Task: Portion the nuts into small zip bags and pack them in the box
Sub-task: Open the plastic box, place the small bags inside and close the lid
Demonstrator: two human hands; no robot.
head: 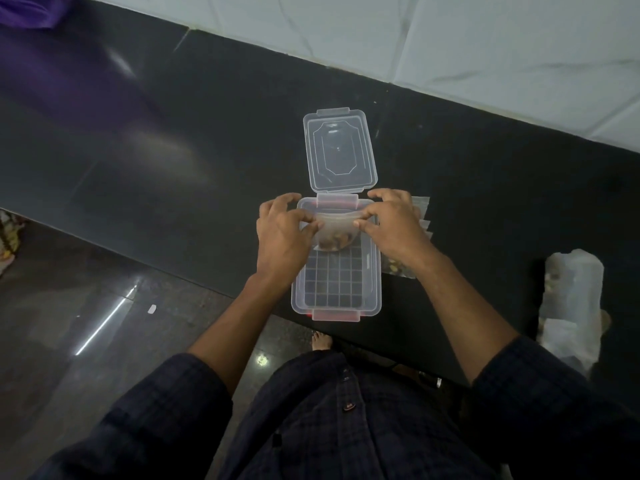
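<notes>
My left hand and right hand pinch the nut-filled zip bag over the open box at the counter's near edge.

Clear box with red clips, grid-patterned floor; black counter; dark checked sleeves.

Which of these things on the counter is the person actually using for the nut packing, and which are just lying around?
In use:
small zip bag of nuts, pinched by left hand and right hand
open clear box and its lid
spare zip bags
big bag of nuts

Lying about:
purple cloth
scrap on the floor
</notes>
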